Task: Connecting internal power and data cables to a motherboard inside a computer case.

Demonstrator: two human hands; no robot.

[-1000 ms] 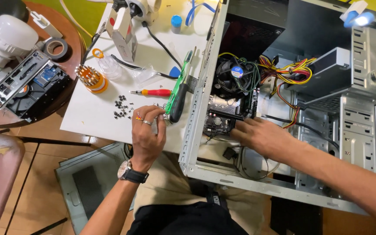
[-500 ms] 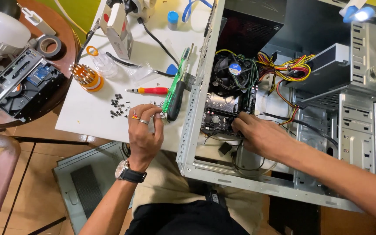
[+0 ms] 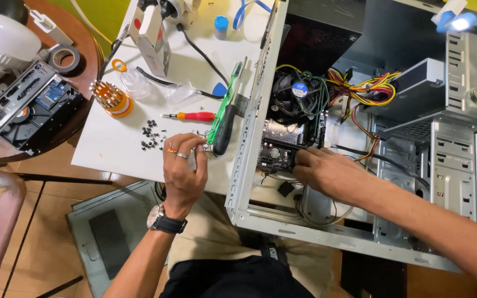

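My left hand [image 3: 183, 165] rests on the white table [image 3: 111, 143], its fingers curled around a small metal part at the fingertips. It lies beside a black-handled screwdriver [image 3: 224, 129] and a scatter of small black screws [image 3: 151, 138]. My right hand [image 3: 327, 171] reaches into the open computer case [image 3: 249, 165]. Its fingertips press on the lower right edge of the motherboard [image 3: 285, 140], close to a black cable; what they grip is hidden. The round cooler fan [image 3: 298, 91] sits above that hand.
A red-handled screwdriver [image 3: 191, 116], an orange bit holder [image 3: 111, 99] and a green tool [image 3: 224, 102] lie on the table. A bare drive and port plate [image 3: 26, 110] rest on the round brown table, left. Coloured power wires [image 3: 365, 88] and drive bays [image 3: 454, 160] fill the case's right side.
My right hand has moved left inside the case, from the case floor up to the motherboard's edge. My left hand has stayed at the table edge.
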